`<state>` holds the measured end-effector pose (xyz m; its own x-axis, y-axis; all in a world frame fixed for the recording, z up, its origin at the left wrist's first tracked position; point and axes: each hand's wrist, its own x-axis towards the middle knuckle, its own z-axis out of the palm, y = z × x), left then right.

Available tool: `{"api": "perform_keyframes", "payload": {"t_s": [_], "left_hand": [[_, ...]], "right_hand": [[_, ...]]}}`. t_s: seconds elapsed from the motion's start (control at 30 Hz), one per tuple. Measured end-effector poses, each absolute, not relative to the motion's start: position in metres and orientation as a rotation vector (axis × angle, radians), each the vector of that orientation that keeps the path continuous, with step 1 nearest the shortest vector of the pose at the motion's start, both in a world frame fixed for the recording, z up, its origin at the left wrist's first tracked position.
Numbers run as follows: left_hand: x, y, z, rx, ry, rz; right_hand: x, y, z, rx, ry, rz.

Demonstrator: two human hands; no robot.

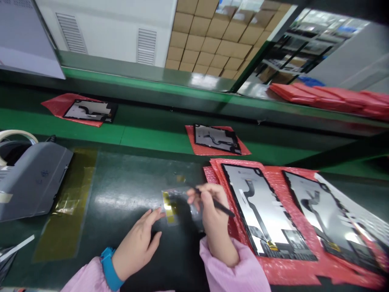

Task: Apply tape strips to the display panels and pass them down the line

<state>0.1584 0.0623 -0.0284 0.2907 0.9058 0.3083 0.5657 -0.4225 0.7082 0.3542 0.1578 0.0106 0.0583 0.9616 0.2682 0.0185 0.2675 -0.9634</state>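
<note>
My right hand point(214, 202) is closed around slim black tweezers point(223, 208), their thin end pointing left over the dark work mat. Fingers outstretched, my left hand point(138, 243) rests low on the mat, its fingertips at the edge of a small clear film with a yellow tape strip point(169, 207). Just beyond that film lies a tiny yellow tape square point(180, 178). Another clear piece by my right fingers is partly hidden. Right of my right hand, a display panel point(261, 211) with a dark flex cable lies on red bubble wrap point(276, 271).
A second panel point(331, 219) lies further right. Two more panels, one at left point(91, 110) and one at centre point(215, 139), sit on the green ledge. At left are a grey tape dispenser point(36, 182) and a wide yellow tape sheet point(67, 211). Red pouches point(331, 97) fill the shelf.
</note>
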Motion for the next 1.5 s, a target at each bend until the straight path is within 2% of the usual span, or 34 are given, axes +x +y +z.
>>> {"api": "perform_keyframes", "payload": {"t_s": [0.1,0.2,0.27,0.53,0.77,0.97,1.13,1.2,1.3,1.4,1.5], "left_hand": [[0.157,0.062,-0.031,1.988,1.308,1.013],[0.156,0.061,-0.033,1.908,1.308,1.043],[0.155,0.06,-0.037,1.848,1.309,1.045],[0.148,0.059,-0.043,1.594,1.292,1.04],[0.173,0.119,0.014,1.832,1.239,1.28],[0.21,0.188,0.04,2.06,1.382,1.608],[0.191,0.177,0.049,2.028,1.312,1.801],[0.176,0.16,0.057,1.742,1.294,1.944],[0.153,0.132,0.07,0.973,1.251,2.13],[0.135,0.107,0.068,0.507,1.069,1.988],[0.125,0.088,0.045,0.297,1.071,1.867]], "right_hand": [[0.338,0.214,0.029,-1.238,-1.53,0.643],[0.323,0.28,0.029,-1.78,-1.963,0.136],[0.317,0.316,0.023,-1.937,-2.033,0.019],[0.311,0.37,0.028,-2.135,-2.058,-0.039],[0.296,0.324,0.099,-1.988,-1.973,-0.177],[0.307,0.241,0.144,-1.458,-1.422,0.089],[0.298,0.167,0.149,-1.083,-1.284,0.438],[0.301,0.139,0.148,-0.926,-1.247,0.598],[0.328,0.11,0.14,-0.767,-1.115,0.759],[0.368,0.097,0.12,-0.739,-0.996,0.937],[0.388,0.092,0.09,-0.811,-0.91,1.166]]}}
